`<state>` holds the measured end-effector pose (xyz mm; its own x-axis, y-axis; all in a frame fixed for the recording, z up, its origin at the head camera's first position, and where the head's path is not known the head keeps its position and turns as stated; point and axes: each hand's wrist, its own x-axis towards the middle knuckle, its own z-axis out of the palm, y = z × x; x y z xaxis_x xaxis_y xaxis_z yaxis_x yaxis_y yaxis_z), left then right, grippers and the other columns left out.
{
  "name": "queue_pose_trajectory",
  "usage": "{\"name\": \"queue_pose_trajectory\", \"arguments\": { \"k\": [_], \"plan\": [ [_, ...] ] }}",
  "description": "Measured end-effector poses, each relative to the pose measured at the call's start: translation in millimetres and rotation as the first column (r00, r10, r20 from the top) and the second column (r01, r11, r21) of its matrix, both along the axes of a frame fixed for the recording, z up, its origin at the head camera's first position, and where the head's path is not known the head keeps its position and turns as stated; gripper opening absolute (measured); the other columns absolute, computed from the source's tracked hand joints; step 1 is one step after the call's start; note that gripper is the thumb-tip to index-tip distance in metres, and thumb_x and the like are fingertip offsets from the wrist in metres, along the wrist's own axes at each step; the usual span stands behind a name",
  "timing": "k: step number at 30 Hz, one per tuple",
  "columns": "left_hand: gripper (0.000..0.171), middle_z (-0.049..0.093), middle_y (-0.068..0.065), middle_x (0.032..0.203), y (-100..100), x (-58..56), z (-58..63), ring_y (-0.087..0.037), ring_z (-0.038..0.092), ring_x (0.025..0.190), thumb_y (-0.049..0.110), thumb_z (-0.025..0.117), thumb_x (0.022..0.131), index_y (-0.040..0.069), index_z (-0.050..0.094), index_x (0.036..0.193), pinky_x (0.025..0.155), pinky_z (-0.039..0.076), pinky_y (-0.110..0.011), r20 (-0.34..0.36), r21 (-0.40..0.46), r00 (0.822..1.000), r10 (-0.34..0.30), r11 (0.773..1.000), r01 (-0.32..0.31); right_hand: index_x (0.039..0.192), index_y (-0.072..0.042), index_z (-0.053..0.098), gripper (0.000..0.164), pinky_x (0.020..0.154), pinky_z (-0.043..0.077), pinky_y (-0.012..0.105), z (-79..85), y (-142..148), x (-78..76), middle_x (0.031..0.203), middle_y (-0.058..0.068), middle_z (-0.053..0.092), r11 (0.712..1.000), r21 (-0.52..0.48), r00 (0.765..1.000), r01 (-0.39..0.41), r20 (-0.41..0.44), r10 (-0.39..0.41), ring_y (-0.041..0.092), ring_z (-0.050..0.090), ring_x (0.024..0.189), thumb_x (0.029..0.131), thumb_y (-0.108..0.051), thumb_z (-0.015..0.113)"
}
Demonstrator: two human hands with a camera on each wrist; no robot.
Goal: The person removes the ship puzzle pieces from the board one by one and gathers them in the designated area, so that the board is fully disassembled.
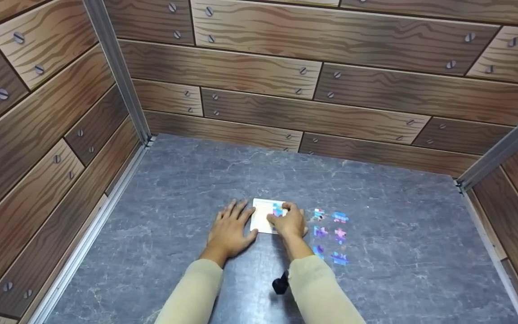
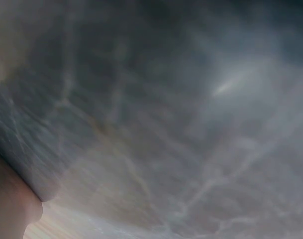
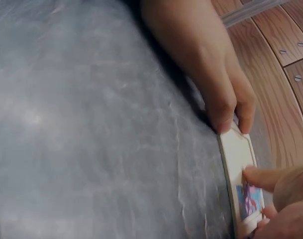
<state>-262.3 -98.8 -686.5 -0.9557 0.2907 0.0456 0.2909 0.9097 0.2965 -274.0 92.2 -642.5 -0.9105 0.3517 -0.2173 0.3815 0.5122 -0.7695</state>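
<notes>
A shallow white puzzle tray (image 1: 262, 218) lies on the grey surface between the hands. Colourful jigsaw pieces (image 1: 278, 209) fill part of its right side. My left hand (image 1: 229, 231) rests with spread fingers, its index finger and thumb against the tray's left edge. Over the tray's right side, my right hand (image 1: 291, 222) pinches a puzzle piece with curled fingers, largely hiding it. In the right wrist view the thumb touches the tray (image 3: 236, 149) beside a purple and blue piece (image 3: 251, 199). The left wrist view shows mostly blurred surface.
Several loose puzzle pieces (image 1: 340, 234) lie in two columns right of the tray. A black object (image 1: 280, 285) shows beside the right sleeve. Wood-patterned walls (image 1: 259, 76) with metal corner posts (image 1: 122, 67) enclose the grey surface (image 1: 187, 175).
</notes>
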Motion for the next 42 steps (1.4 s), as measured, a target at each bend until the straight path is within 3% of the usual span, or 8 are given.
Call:
{"name": "queue_pose_trajectory", "arguments": {
  "k": [3,6,9,12,17,21,32,42],
  "plan": [
    [0.072,0.033,0.005,0.179,-3,-0.7,0.3,-0.031,0.023,0.170,0.071,0.048,0.102,0.037,0.044,0.166,0.132,0.030,-0.065,0.006,-0.005,1.000,0.008,1.000,-0.008,0.137,-0.005,0.065,0.055,0.116,0.045,0.052,3.7,14,-1.7,0.133,0.019,0.061,0.988,-0.094,0.992,-0.126,-0.003,0.126,0.034,0.061,0.125,0.088,-0.015,0.087],
    [0.071,0.035,0.003,0.179,-6,-0.9,1.3,-0.032,0.025,0.170,0.070,0.049,0.102,0.036,0.045,0.165,0.131,0.030,-0.064,0.002,0.002,1.000,0.016,1.000,-0.016,0.136,-0.001,0.066,0.054,0.104,0.052,0.039,7.1,31,-2.9,0.126,0.017,0.062,0.953,-0.139,0.962,-0.271,-0.006,0.273,0.027,0.059,0.116,0.085,-0.002,0.086],
    [0.071,0.036,0.002,0.178,-9,-0.4,1.9,-0.033,0.026,0.169,0.068,0.051,0.101,0.036,0.046,0.164,0.131,0.031,-0.065,-0.003,0.013,1.000,0.020,1.000,-0.020,0.131,0.000,0.070,0.051,0.092,0.054,0.031,7.1,38,-0.7,0.121,0.015,0.062,0.928,-0.078,0.931,-0.365,-0.017,0.365,0.021,0.060,0.105,0.083,0.001,0.087],
    [0.071,0.036,0.002,0.178,-12,0.1,0.0,-0.032,0.025,0.169,0.069,0.051,0.101,0.036,0.046,0.164,0.131,0.030,-0.066,-0.001,0.014,1.000,0.021,1.000,-0.021,0.121,0.001,0.074,0.043,0.083,0.055,0.030,4.0,36,5.7,0.114,0.015,0.061,0.920,0.019,0.919,-0.391,-0.052,0.391,0.020,0.062,0.097,0.082,-0.005,0.090],
    [0.071,0.037,0.002,0.178,-12,1.1,-2.2,-0.033,0.026,0.169,0.068,0.051,0.101,0.035,0.047,0.164,0.130,0.031,-0.067,-0.012,0.023,1.000,0.016,1.000,-0.016,0.104,0.001,0.080,0.041,0.091,0.059,0.043,-3.7,20,22.2,0.109,0.013,0.060,0.915,0.274,0.922,-0.297,-0.168,0.350,0.026,0.065,0.097,0.078,-0.025,0.098],
    [0.070,0.038,0.001,0.177,-9,0.5,1.4,-0.033,0.027,0.169,0.066,0.053,0.101,0.034,0.048,0.163,0.130,0.031,-0.067,-0.022,0.029,1.000,0.011,1.000,-0.010,0.097,0.002,0.081,0.038,0.096,0.061,0.048,-7.1,12,31.0,0.112,0.014,0.062,0.918,0.341,0.922,-0.201,-0.251,0.295,0.032,0.069,0.103,0.078,-0.026,0.099],
    [0.071,0.038,0.000,0.177,-3,1.0,1.2,-0.034,0.027,0.168,0.065,0.054,0.100,0.033,0.048,0.163,0.130,0.031,-0.065,-0.024,0.038,1.000,-0.006,0.999,0.007,0.099,0.002,0.081,0.032,0.101,0.055,0.049,-15.8,6,36.8,0.112,0.016,0.060,0.974,0.221,0.953,-0.054,-0.280,0.116,0.031,0.059,0.109,0.078,-0.015,0.098],
    [0.069,0.038,0.002,0.177,-1,0.9,1.1,-0.033,0.027,0.169,0.067,0.051,0.102,0.035,0.047,0.163,0.130,0.032,-0.064,-0.016,0.036,1.000,-0.011,0.999,0.012,0.105,-0.001,0.079,0.027,0.112,0.050,0.051,-16.5,2,35.8,0.124,0.020,0.058,0.994,0.103,0.977,-0.027,-0.210,0.048,0.038,0.059,0.122,0.084,-0.011,0.091]
  ]
}}
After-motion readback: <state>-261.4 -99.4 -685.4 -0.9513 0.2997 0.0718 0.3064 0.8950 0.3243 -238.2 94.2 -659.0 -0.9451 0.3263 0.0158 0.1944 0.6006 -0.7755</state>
